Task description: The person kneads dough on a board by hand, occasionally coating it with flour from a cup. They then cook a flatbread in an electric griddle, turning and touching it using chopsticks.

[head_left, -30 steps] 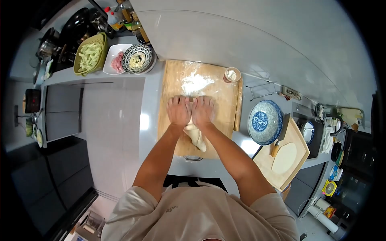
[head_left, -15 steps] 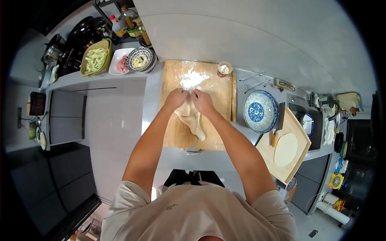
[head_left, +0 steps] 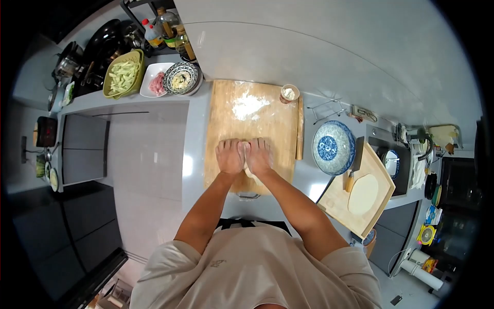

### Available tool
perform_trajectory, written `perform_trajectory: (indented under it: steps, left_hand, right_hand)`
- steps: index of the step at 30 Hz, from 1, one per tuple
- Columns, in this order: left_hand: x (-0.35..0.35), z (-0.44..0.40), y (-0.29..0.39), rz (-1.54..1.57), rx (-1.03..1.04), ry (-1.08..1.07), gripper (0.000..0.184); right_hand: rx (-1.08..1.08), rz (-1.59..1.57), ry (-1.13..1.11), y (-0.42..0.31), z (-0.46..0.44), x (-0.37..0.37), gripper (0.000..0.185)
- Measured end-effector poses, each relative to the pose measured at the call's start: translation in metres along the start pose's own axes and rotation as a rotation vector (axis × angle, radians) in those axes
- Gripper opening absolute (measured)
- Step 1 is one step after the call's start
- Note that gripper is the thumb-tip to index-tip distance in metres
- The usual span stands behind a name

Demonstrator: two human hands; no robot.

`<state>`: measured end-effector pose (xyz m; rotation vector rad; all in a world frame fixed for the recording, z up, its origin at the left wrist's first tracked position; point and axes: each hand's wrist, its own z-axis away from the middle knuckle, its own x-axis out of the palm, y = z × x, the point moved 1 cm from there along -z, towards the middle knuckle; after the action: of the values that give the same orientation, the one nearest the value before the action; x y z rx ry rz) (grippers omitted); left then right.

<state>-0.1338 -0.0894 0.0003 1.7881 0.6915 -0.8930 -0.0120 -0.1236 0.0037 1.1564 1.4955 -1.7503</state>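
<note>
My left hand [head_left: 229, 155] and my right hand [head_left: 259, 155] lie side by side on the front half of a wooden board [head_left: 278, 123]. Both are pressed palm down on a lump of dough [head_left: 251, 175], their fingers stretched forward and slightly apart. Most of the dough is hidden under the palms; a pale part shows between the wrists. A patch of white flour [head_left: 249, 106] is scattered over the board beyond my fingertips. At the board's far right corner stands a small cup of flour [head_left: 289, 93].
A rolling pin [head_left: 300, 129] lies along the board's right edge. Further right are a blue-and-white bowl [head_left: 333, 148], a cleaver [head_left: 356, 159] and a wooden tray [head_left: 337, 206] with a flat dough sheet [head_left: 363, 194]. Back left hold a green basket [head_left: 135, 82] and patterned bowl [head_left: 181, 79].
Both hands have come back toward my body, from gripping the far end of the stretched dough to pressing flat on it. The dough is now bunched beneath them.
</note>
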Motion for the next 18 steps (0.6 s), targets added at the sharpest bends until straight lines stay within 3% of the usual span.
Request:
perform_trajectory:
  steps: [7, 10, 13, 17, 18]
  left_hand:
    - [0.021, -0.072, -0.026, -0.153, 0.009, -0.032, 0.031]
    - [0.027, -0.101, -0.034, -0.153, 0.071, -0.034, 0.028]
    - [0.034, -0.127, -0.038, -0.172, 0.074, -0.009, 0.032]
    - [0.036, -0.137, -0.043, -0.127, 0.095, -0.027, 0.033]
    - [0.038, -0.136, -0.043, -0.153, 0.014, -0.139, 0.039]
  right_hand:
    - [0.080, 0.225, 0.002, -0.005, -0.070, 0.019, 0.030]
    - [0.018, 0.269, 0.165, -0.002, -0.095, 0.022, 0.030]
    - [0.003, 0.279, 0.242, 0.000, -0.118, 0.023, 0.029]
    - [0.027, 0.151, 0.126, -0.005, -0.138, 0.009, 0.030]
    - [-0.024, 0.130, 0.163, -0.002, -0.136, 0.007, 0.028]
